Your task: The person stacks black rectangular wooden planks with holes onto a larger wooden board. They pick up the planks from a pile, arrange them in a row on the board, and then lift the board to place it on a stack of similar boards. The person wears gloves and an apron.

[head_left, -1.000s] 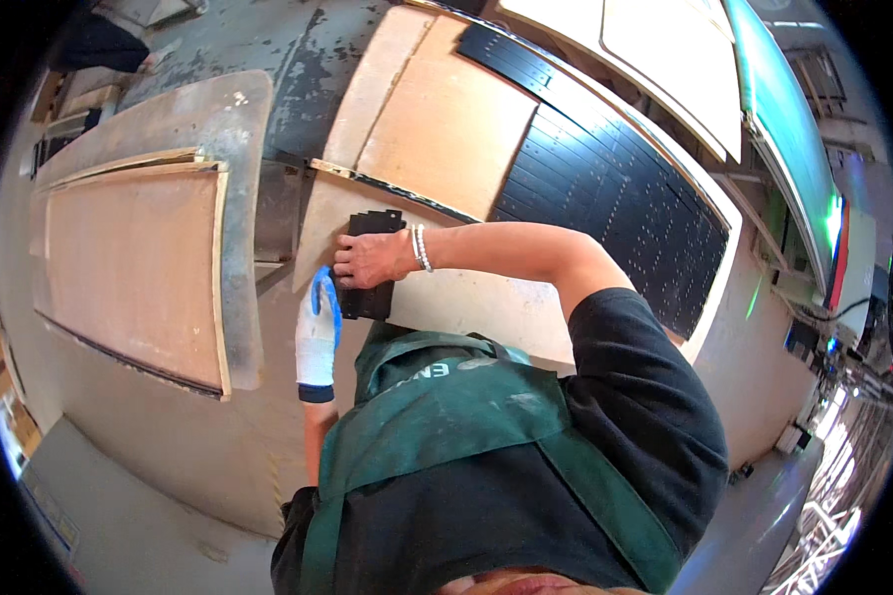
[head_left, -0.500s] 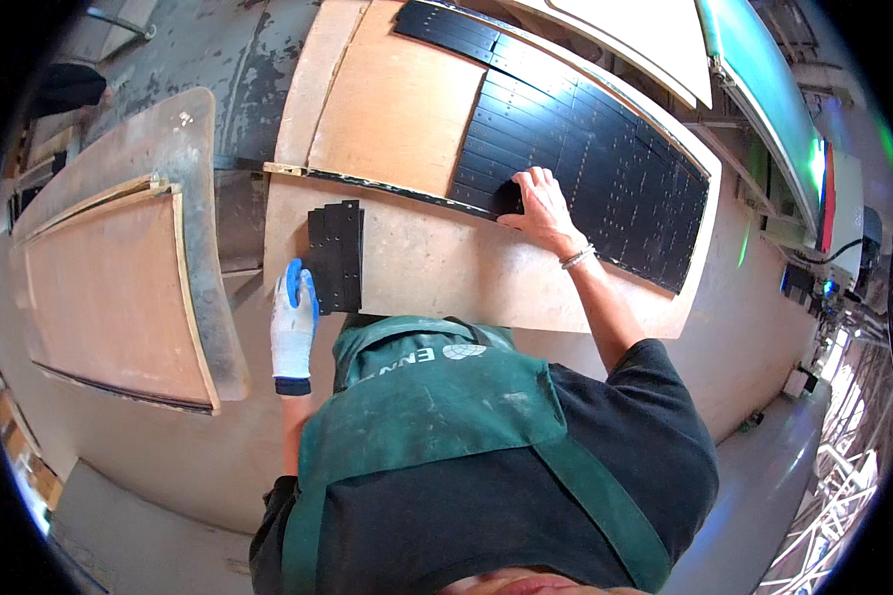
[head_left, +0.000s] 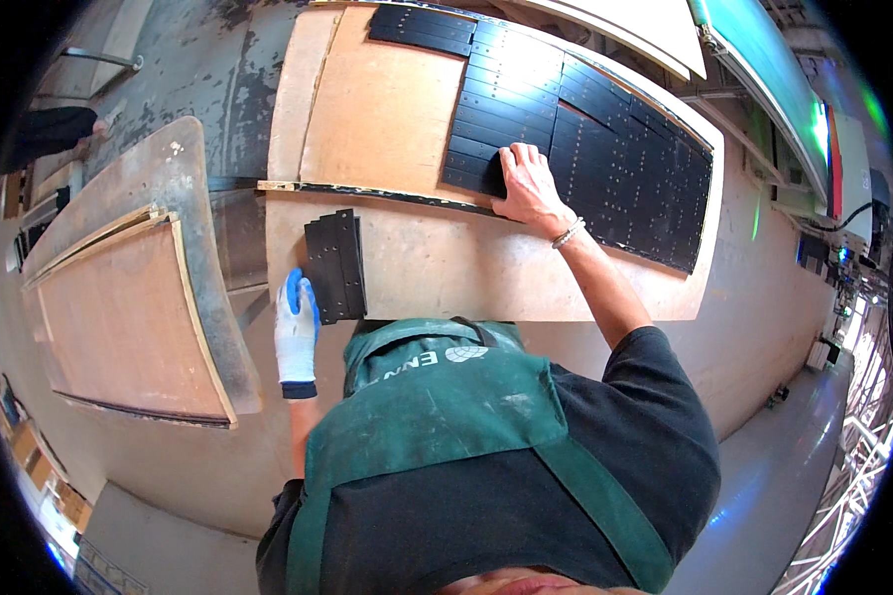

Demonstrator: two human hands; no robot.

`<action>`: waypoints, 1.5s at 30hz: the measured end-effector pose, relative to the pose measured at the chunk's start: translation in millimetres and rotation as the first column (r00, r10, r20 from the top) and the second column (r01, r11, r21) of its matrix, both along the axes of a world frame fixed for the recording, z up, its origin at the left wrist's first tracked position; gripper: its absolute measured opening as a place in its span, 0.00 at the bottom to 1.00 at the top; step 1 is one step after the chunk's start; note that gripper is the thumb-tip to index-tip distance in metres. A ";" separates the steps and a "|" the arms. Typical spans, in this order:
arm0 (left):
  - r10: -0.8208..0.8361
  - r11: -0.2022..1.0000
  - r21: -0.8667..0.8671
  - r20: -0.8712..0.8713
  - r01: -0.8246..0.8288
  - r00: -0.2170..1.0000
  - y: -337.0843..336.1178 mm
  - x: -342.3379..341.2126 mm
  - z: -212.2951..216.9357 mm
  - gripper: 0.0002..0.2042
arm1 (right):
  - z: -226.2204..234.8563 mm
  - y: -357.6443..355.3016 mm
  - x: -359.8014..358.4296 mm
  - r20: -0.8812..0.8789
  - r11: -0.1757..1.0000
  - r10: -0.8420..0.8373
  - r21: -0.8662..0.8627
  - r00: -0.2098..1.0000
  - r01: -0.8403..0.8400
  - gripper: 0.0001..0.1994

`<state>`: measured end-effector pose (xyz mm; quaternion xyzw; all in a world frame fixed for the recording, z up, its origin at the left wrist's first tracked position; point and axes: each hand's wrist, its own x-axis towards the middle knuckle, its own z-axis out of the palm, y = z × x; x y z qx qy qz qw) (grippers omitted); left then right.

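My left hand, in a white and blue glove, is closed on the left edge of a small stack of black strips dotted with small holes or studs. The stack's lower end reaches over the near edge of the board. My bare right hand, a bracelet at its wrist, lies with curled fingers and thumb on the near edge of flat black strips. These lie side by side on a tan wooden panel. A narrow tan gap shows between two groups of strips. What my right palm covers is hidden.
A pale board carries the panel, which has a dark near edge. To the left stands another framed wooden panel on a rounded board. A turquoise surface is at the upper right; a dark sleeve shows at far left.
The strips under my right hand have shifted slightly, and a tan gap has opened among them. My left hand and its stack have come slightly nearer to me. The whole view has shifted a little.
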<state>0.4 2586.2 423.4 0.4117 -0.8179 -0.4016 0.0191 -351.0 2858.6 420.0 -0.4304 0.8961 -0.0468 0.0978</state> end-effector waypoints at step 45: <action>-0.200 0.897 -0.382 0.092 0.221 0.975 -9.2 16.5 -32.6 0.20 | 12.4 -40.6 -155.4 -0.021 0.999 0.004 -0.039 1.000 -0.005 0.40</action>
